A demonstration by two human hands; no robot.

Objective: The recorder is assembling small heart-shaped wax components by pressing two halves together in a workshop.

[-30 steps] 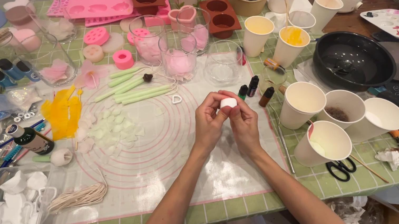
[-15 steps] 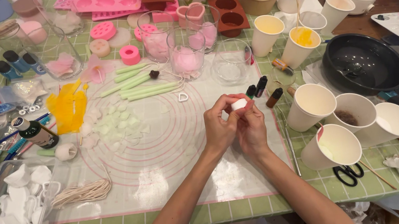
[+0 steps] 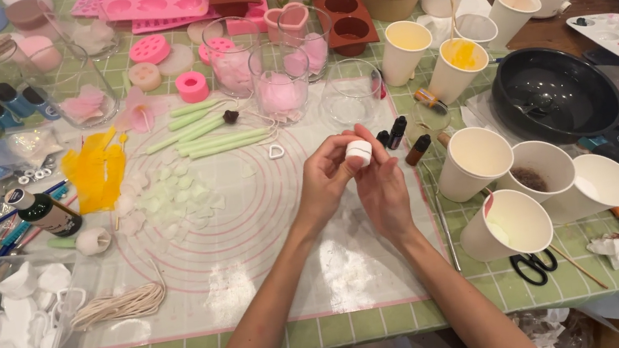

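Since the earlier frame, I see both hands holding position above the silicone mat (image 3: 253, 233). Left hand (image 3: 325, 184) and right hand (image 3: 383, 187) pinch the small white piece (image 3: 359, 149) together, fingers curled closed, beside the paper cups (image 3: 476, 162).

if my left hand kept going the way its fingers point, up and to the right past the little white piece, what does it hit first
Probably the small dark dropper bottles just beyond the left hand and the small white piece it pinches; height above the mat is unclear.
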